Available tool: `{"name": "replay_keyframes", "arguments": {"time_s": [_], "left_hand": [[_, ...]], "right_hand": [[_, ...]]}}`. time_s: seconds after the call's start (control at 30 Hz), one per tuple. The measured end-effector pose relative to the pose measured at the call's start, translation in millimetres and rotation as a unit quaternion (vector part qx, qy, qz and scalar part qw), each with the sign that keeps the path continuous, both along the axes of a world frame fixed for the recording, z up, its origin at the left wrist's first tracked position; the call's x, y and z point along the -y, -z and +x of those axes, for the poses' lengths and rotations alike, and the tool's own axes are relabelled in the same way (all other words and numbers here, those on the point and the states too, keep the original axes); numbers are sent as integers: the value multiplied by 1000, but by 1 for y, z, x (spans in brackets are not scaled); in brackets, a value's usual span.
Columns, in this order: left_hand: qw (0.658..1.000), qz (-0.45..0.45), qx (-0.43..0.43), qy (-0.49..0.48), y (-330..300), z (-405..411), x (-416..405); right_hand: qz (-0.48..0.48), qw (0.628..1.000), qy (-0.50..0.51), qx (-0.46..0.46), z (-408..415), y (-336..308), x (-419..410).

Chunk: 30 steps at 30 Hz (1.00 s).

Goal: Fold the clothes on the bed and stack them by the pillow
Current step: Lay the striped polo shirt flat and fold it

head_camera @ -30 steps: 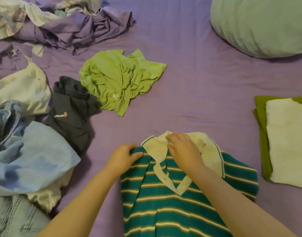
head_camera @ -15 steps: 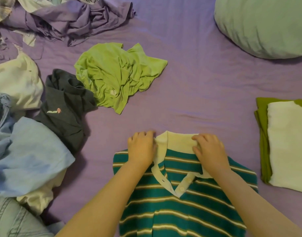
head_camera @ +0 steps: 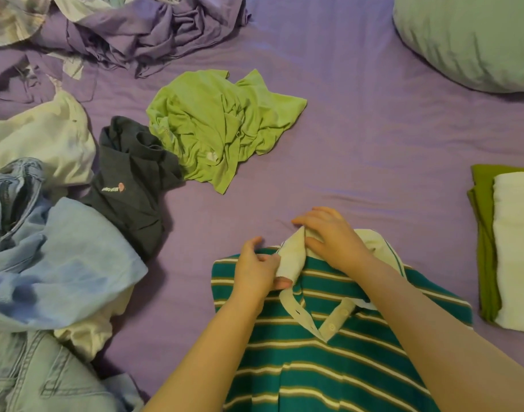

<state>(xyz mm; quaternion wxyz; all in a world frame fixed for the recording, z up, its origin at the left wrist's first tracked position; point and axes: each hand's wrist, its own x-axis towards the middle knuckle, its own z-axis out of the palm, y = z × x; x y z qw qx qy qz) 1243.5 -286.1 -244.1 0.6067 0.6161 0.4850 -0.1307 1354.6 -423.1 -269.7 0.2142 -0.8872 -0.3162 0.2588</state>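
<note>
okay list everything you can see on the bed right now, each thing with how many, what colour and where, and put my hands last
striped polo shirt: one, teal with white and brown stripes, cream collar, bottom centre
green T-shirt: one, lime, crumpled, centre
dark shirt: one, charcoal, left of the green T-shirt
blue garment: one, pale blue, left
jeans: light denim, bottom left; count unclear
cream garment: one, off-white, left edge
purple pile: crumpled, top left
folded stack: white on olive green, right edge
pillow: one, pale green, top right
bed sheet: purple
left hand: pinches the collar
right hand: holds the collar
</note>
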Motion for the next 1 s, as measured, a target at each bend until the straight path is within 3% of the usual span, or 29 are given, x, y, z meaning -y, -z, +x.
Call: {"name": "replay_keyframes", "arguments": {"time_s": [0.07, 0.1, 0.17, 0.2, 0.23, 0.33, 0.4, 0.5, 0.63, 0.7, 0.8, 0.9, 1.0], "left_hand": [[992, 72, -42, 92, 0, -4, -2], [961, 172, -62, 209, 0, -4, -5], [838, 382, -64, 384, 1, -2, -12], [809, 426, -31, 404, 2, 2, -16], [807, 428, -1, 408, 3, 7, -19], [879, 269, 60, 389, 10, 23, -32], [877, 223, 50, 422, 14, 27, -32], [823, 286, 13, 491, 18, 25, -30], [867, 224, 23, 443, 20, 19, -33], [858, 286, -7, 427, 19, 22, -35], [822, 366, -22, 435, 19, 25, -33], [848, 358, 31, 389, 20, 25, -32], [843, 390, 83, 362, 18, 23, -31]], "right_hand": [[-4, 1000, -19, 6, 2, 0, -3], [-9, 1000, -29, 2, 3, 0, -4], [-16, 999, -44, -23, 6, -1, -7], [-18, 998, -47, -39, 8, -3, -8], [-19, 997, -48, -51, 10, -4, -10], [-11, 996, -38, -74, 12, -7, -12], [4, 995, -6, -104, 12, -8, -13], [20, 988, 42, -149, 13, -7, -12], [-7, 991, 48, -128, 17, -4, -12], [-53, 996, 20, -64, 18, -3, -15], [-48, 998, 33, 4, 17, -3, -7], [-18, 993, 102, 53, 8, -9, 20], [30, 987, 154, 35, -22, -16, 34]]}}
